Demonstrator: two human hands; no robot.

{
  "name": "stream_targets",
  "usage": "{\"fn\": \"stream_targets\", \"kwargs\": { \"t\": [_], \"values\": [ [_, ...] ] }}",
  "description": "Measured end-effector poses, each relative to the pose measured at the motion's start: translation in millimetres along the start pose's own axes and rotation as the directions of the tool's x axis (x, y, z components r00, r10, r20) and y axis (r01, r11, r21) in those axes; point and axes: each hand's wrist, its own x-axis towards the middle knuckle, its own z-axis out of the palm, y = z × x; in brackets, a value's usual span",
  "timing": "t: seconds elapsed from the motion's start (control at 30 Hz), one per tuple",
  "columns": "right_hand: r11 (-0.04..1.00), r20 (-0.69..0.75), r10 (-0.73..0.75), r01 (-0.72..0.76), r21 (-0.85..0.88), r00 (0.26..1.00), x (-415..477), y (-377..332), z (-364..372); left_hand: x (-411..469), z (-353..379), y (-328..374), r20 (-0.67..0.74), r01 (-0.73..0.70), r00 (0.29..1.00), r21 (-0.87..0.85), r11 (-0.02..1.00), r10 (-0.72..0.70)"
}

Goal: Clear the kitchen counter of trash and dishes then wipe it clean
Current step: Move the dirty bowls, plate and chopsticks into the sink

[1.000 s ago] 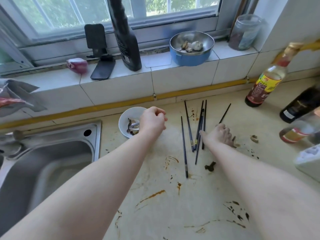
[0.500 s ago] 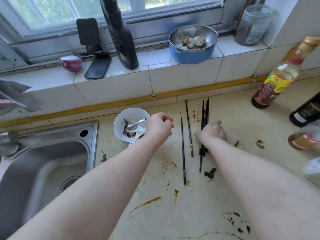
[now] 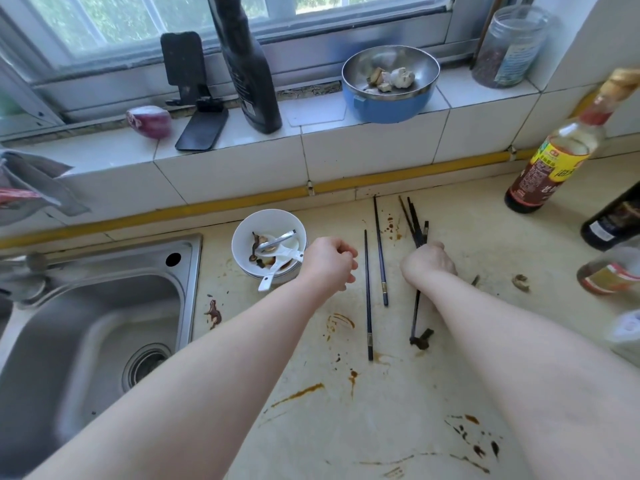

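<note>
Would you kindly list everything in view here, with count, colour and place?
loose chopsticks: two, dark, side by side on counter
gripped chopsticks: several, dark, in right hand
white bowl: one, beside sink, holding scraps
spoons: two, white and metal, in white bowl
sink: one, steel, left
blue bowl: one, steel-lined, windowsill
black bottle: one, windowsill
phone stand: one, black, windowsill
red onion: one, windowsill
jar: one, clear, windowsill right
sauce bottles: three, counter's right edge
cloth: one, grey, far left
counter: beige, sauce-stained
left hand: curled, apparently empty, beside white bowl
right hand: gripping its chopsticks
</note>
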Motion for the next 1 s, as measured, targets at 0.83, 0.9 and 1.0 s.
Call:
{"fn": "stream_targets", "kwargs": {
  "t": [0.83, 0.9, 1.0],
  "values": [
    [0.717, 0.276, -0.061, -0.15, 0.68, 0.959, 1, 38, -22, 40, 70, 7, -0.085, 0.061, 0.996, 0.322, 0.945, -0.035],
    [0.717, 0.276, -0.083, -0.135, 0.683, 0.958, 1, 44, -23, 42, 78, 8, -0.087, 0.051, 0.996, 0.389, 0.92, -0.019],
    [0.732, 0.318, -0.112, -0.138, 0.667, 0.941, 6, 51, -23, 42, 80, 13, -0.073, 0.072, 0.996, 0.414, 0.907, -0.046]
  ]
}}
